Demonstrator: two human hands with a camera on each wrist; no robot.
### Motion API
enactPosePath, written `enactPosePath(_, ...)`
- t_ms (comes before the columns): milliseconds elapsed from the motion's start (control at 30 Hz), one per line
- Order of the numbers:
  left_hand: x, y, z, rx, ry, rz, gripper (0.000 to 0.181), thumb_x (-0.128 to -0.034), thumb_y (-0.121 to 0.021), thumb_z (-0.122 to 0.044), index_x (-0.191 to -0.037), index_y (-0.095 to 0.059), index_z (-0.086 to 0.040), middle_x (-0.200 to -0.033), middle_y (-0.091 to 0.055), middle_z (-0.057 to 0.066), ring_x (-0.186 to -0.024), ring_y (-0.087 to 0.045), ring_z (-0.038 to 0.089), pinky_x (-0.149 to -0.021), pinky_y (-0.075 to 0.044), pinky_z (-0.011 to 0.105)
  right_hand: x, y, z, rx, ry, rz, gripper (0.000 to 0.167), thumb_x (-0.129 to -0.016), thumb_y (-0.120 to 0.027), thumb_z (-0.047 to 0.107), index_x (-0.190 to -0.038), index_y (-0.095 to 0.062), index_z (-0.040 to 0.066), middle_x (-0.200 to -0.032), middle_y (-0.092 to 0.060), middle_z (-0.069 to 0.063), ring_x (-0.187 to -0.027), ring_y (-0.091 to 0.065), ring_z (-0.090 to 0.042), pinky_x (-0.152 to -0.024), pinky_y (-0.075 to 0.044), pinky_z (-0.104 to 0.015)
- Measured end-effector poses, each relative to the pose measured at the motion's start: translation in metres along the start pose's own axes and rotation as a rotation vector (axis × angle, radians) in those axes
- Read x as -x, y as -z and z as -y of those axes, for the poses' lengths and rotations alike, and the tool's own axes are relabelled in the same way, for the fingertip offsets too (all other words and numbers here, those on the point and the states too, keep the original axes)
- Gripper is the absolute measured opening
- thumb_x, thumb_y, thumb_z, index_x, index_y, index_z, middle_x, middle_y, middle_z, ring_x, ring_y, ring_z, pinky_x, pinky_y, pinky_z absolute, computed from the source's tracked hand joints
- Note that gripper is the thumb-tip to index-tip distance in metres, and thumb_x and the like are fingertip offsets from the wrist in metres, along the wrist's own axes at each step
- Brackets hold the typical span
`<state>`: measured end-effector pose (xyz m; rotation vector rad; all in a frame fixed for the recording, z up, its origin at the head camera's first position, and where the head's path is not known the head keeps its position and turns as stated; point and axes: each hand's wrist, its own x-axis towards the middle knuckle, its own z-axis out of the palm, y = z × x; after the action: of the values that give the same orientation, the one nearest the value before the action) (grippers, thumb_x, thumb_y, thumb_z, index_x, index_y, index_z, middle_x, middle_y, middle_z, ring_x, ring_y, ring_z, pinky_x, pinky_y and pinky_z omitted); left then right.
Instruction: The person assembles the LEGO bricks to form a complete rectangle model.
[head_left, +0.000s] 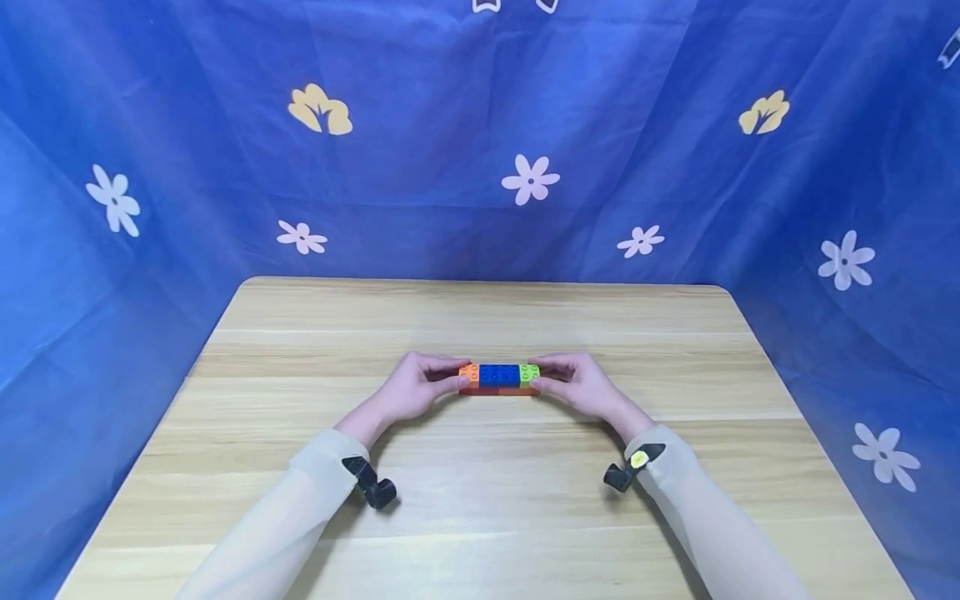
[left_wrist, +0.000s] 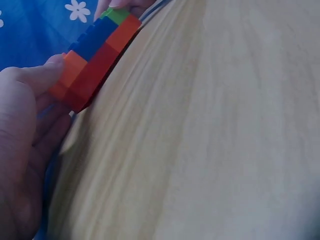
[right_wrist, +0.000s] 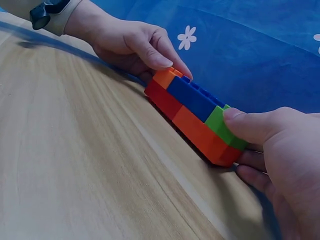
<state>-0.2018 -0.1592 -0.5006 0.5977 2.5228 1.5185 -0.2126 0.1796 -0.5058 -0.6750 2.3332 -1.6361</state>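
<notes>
A two-layer row of toy building bricks lies between the hands in the middle of the table. On top are an orange brick [head_left: 469, 374] at the left end, a longer blue brick [head_left: 498, 375] in the middle and a green brick [head_left: 529, 374] at the right end. Underneath sit a red brick [right_wrist: 163, 102] and an orange-red brick [right_wrist: 202, 135], end to end. The left hand [head_left: 411, 387] pinches the orange end between thumb and fingers. At the green end, the right hand [head_left: 583, 387] grips likewise. Whether the row touches the tabletop, I cannot tell.
The wood-grain table [head_left: 480, 500] has rounded far corners. Blue cloth [head_left: 420, 167] with printed flowers hangs behind it and along both sides. A small black camera is strapped on each wrist, one left [head_left: 378, 492] and one right [head_left: 618, 477].
</notes>
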Motion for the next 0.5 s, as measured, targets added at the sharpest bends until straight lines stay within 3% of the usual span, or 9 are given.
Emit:
enactPosePath(167,-0.006,0.002,-0.002,-0.013,0.011,0.006,0.04,-0.0963,-0.081,-0.032,-0.131,-0.077,-0.014,-0.133,-0.072,0.007,-0.131,-0.062,0.031,-0.115,-0.043,0.051,-0.003,0.0,0.001,-0.041,-0.008,-0.025,0.041,-0.095,-0.082,0.009,-0.133,-0.071,-0.002,-0.128,-0.073,-0.015,-0.113,-0.072,-0.028,-0.094,-0.059,-0.031)
enactPosePath(333,-0.011,0.002,-0.003,0.007,0.042,0.003,0.039,-0.0985,-0.079,-0.033,-0.132,-0.076,-0.013,-0.134,-0.071,0.007,-0.133,-0.06,0.031,-0.116,-0.043,0.051,-0.004,0.0,0.001,-0.092,0.067,-0.04,0.046,-0.091,-0.084,0.004,-0.134,-0.07,-0.002,-0.132,-0.071,-0.014,-0.121,-0.069,-0.031,-0.103,-0.055,-0.038)
enactPosePath(500,-0.015,0.003,-0.002,0.029,0.083,0.005,0.039,-0.1002,-0.076,-0.035,-0.132,-0.076,-0.013,-0.133,-0.072,0.006,-0.135,-0.059,0.029,-0.116,-0.043,0.049,-0.003,-0.002,-0.003,0.015,0.144,-0.076,0.056,-0.084,-0.092,0.009,-0.136,-0.072,0.006,-0.136,-0.071,-0.004,-0.129,-0.064,-0.025,-0.112,-0.048,-0.039)
